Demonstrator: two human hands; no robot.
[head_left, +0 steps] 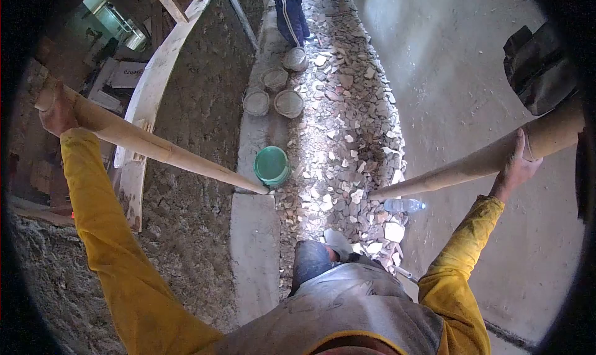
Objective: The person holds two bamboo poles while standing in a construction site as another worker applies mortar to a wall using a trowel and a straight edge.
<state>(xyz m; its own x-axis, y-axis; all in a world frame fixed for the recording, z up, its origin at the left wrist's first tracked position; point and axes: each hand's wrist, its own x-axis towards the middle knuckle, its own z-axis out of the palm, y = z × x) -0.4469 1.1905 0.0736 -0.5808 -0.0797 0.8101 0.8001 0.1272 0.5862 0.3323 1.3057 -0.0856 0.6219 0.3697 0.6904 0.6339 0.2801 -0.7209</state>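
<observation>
My left hand (pixel 59 110), at the far left, is closed around a tan bamboo pole (pixel 161 147). That pole slants down to the right, its lower end beside a green bucket (pixel 271 166). Over on the right, my right hand (pixel 520 162) grips a second bamboo pole (pixel 459 167), partly hidden behind it at the fingers. This one slants down to the left, with its foot on the broken rubble (pixel 347 144). Both arms are spread wide in yellow sleeves. A clear plastic bottle (pixel 404 205) lies near the foot of the right pole.
Several round containers (pixel 289 103) stand on the concrete strip (pixel 254 256) ahead. Beyond them stands another person (pixel 292 17) in dark striped trousers. A rough wall (pixel 192 113) rises on the left, a smooth grey one (pixel 447 76) on the right. Something black (pixel 537 69) hangs at upper right.
</observation>
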